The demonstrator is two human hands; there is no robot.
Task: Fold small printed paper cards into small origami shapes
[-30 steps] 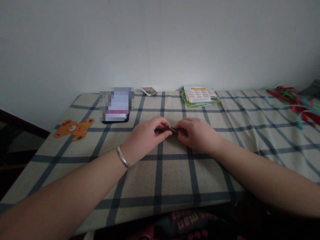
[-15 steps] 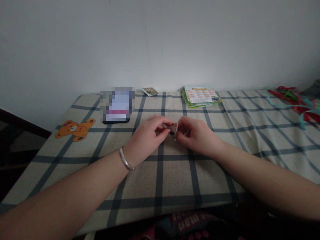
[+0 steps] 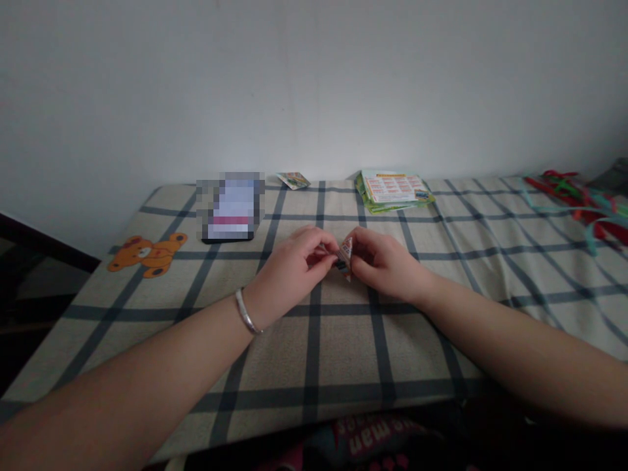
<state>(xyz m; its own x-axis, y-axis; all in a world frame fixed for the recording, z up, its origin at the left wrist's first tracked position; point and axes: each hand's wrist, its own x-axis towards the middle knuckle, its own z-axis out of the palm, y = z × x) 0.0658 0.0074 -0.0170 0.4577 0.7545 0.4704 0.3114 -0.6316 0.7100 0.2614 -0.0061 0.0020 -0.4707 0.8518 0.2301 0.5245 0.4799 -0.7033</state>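
Note:
Between my two hands is a small folded piece of printed paper (image 3: pixel 345 256), white and reddish with a dark patch. My left hand (image 3: pixel 304 257), with a silver bangle (image 3: pixel 246 312) at the wrist, pinches its left side between thumb and fingers. On the other side, my right hand (image 3: pixel 381 260) has its fingers closed on the paper's right edge. Part of the paper is hidden by the fingertips. Both hands are just over the checked tablecloth (image 3: pixel 343 353), near the middle of the table.
A phone with a blurred screen (image 3: pixel 233 206) lies at the back left, near a bear-shaped cutout (image 3: pixel 150 255). Against the wall are a small printed card (image 3: pixel 293 180) and a stack of printed sheets (image 3: pixel 395 188). Red and green ribbons (image 3: pixel 579 196) lie at the far right.
The folded paper has turned slightly, so more of its printed face shows. My right fingers have shifted a little on its edge; my left hand has barely moved.

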